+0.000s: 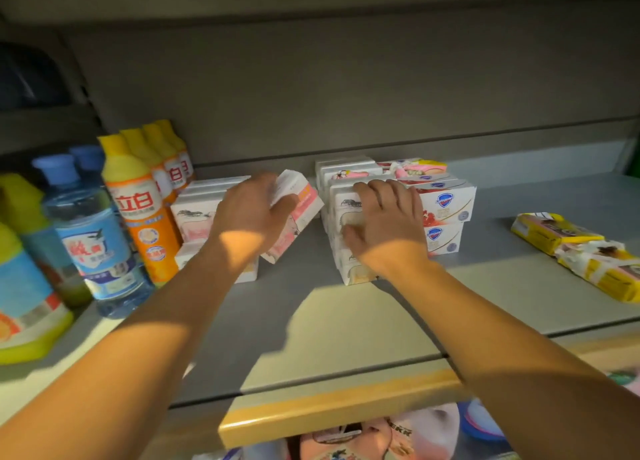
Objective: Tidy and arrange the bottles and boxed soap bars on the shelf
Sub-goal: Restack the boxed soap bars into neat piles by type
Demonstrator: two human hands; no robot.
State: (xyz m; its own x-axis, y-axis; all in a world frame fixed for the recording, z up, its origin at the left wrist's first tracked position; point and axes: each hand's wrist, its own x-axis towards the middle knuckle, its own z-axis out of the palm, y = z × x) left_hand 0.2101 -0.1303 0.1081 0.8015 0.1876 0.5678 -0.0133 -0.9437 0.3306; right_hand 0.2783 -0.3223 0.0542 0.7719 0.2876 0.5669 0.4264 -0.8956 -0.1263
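Note:
My left hand (251, 210) grips a white and pink boxed soap bar (303, 205), held tilted above the grey shelf (346, 321), beside a low stack of similar white boxes (194, 210). To the right, my right hand (382, 219) lies flat on top of a stack of white soap boxes (356, 272), fingers spread. Right of that stack are white boxes with a blue shield logo (446, 203). Orange bottles with yellow caps (142, 210) and a clear blue bottle (91, 241) stand at the left.
Two yellow wrapped soap packs (554, 232) lie loose at the shelf's right end. More yellow and blue bottles (24, 286) crowd the far left. A wooden strip (346, 404) edges the shelf front, with packaged goods on the level below.

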